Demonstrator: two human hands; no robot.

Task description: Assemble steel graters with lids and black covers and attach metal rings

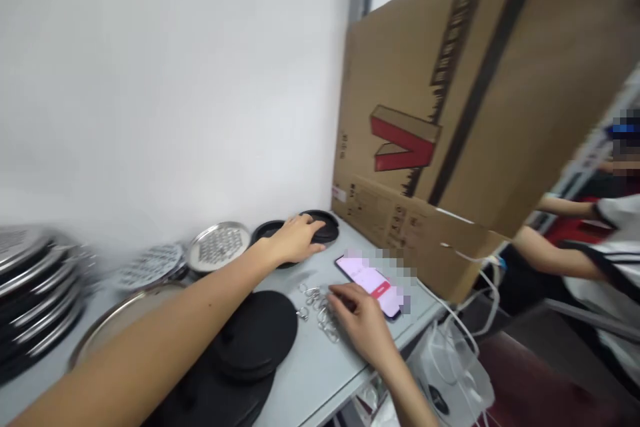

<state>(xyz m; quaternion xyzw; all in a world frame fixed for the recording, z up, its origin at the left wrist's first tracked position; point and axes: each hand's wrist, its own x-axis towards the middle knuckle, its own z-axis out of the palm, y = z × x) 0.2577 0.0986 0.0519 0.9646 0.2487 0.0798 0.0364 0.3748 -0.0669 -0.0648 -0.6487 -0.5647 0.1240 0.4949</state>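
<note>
My left hand (299, 238) reaches across to the back of the table, fingers stretched over two black round shallow pieces (325, 227). It is open, its thumb apart from the fingers; whether it touches the pieces I cannot tell. Lower right, my right hand (364, 321) is beside a small heap of shiny metal rings or clips (323, 312). Its fingers are bent and slightly apart, with nothing visible between them. Just beyond it lies a phone (367, 277) with a lit screen. Black discs (257, 330) are stacked beneath my left forearm.
Perforated metal grater discs (220, 247) lie along the wall, with a stack of metal-rimmed black pieces (37, 293) at far left. A large cardboard box (400, 80) stands at right. White cables (467, 330) and a clear plastic container (453, 373) are below the table edge. Another person's arm (555, 253) shows at right.
</note>
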